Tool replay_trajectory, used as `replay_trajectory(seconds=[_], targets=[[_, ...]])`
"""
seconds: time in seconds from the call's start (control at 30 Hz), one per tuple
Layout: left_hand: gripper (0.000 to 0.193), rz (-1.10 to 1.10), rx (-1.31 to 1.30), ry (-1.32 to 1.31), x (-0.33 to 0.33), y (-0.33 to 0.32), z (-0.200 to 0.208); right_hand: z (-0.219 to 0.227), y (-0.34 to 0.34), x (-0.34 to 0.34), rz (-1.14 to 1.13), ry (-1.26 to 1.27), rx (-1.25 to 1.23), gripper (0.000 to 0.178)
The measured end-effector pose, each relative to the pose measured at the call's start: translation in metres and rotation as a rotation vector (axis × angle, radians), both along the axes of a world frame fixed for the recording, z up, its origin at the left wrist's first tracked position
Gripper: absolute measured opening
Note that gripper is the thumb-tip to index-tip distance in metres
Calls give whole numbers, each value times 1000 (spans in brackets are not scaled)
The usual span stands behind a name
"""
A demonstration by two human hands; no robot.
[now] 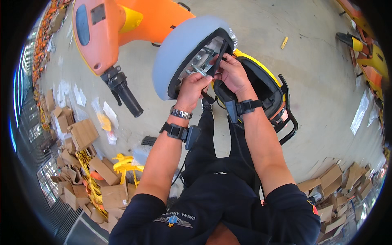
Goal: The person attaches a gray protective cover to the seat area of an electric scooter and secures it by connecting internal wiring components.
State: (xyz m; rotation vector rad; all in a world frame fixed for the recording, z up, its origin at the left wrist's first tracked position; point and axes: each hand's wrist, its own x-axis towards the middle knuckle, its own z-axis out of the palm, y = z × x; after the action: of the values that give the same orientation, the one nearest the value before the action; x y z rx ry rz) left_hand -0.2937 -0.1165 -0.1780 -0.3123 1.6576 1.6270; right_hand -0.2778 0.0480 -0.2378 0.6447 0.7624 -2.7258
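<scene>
A grey scooter seat (185, 49) stands tipped up, its underside facing me with shiny metal parts (200, 59) and a black rim. My left hand (192, 89) is closed at the lower edge of that underside, thumb and fingers pinched by a metal piece. What it grips is too small to tell. Beside it, my right hand (234, 75) pinches a black strap (219, 59) that hangs across the seat's opening. Both hands' fingertips nearly meet. Below my right hand lies the open black storage compartment (255, 75) inside the yellow scooter body (261, 63).
The scooter's orange front (96, 32) with a black handlebar grip (130, 96) is at upper left. A black rear rail (290, 110) curves on the right. Cardboard boxes (83, 134) and yellow parts (126, 165) lie at lower left, more cartons (330, 179) at lower right.
</scene>
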Motion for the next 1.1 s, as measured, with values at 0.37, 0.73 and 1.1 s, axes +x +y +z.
replay_trajectory(seconds=[0.37, 0.73, 1.1], targets=[[20, -253, -78, 463, 8, -11, 6, 14, 33, -24, -507, -229, -21, 10], [46, -657, -79, 586, -1, -19, 27, 24, 16, 16, 38, 30, 257, 11], [43, -695, -129, 613, -4, -27, 22, 55, 14, 17, 472, 317, 952, 34]])
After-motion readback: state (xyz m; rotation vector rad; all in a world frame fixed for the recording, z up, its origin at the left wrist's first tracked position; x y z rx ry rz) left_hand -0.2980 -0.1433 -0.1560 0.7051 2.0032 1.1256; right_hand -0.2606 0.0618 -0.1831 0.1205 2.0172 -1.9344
